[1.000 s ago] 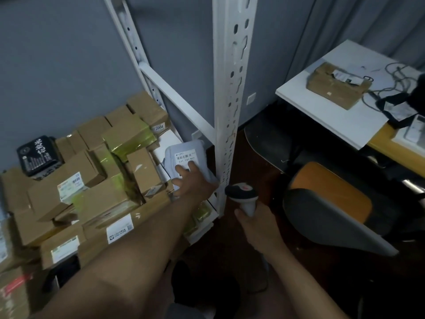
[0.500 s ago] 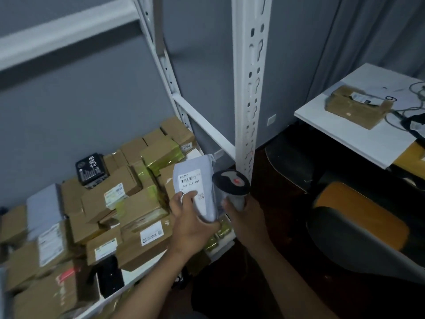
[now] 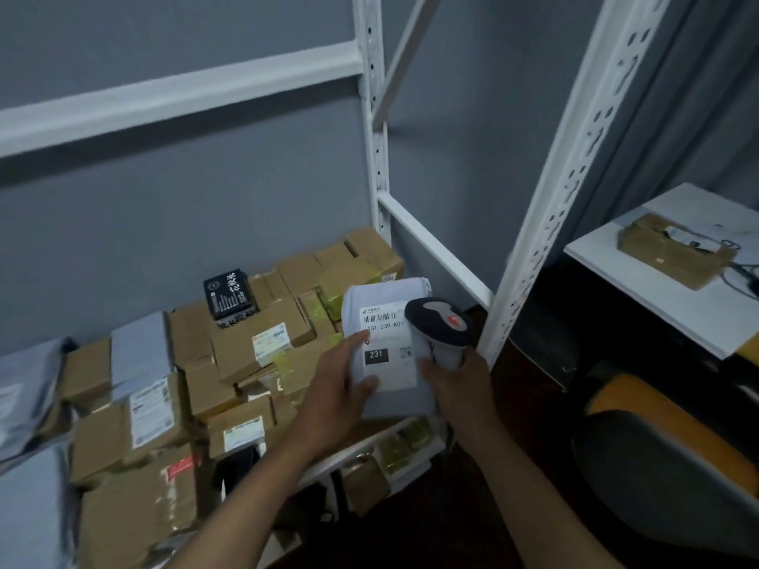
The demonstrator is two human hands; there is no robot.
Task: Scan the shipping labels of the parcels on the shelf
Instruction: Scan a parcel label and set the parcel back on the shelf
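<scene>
White shipping label (image 3: 388,347) on the grey mailer (image 3: 390,355): barcode up top, under it "231 239 K01" w/ first digit partly covered by a fingertip, below that white "231" in a black box. Small tag on the top-right carton (image 3: 371,250) reads "2004". Black box (image 3: 228,295) has white characters, too blurred to read. Other carton labels: print illegible.

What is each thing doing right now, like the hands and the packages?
Left hand: holds the grey bag.
Grey bag: lifted up, label facing the camera.
Label: partly covered by the fingers.
Right hand: grips the scanner.
Scanner: head close to the label.
Boxes: piled on the shelf.
Black box: on top of the pile.
</scene>
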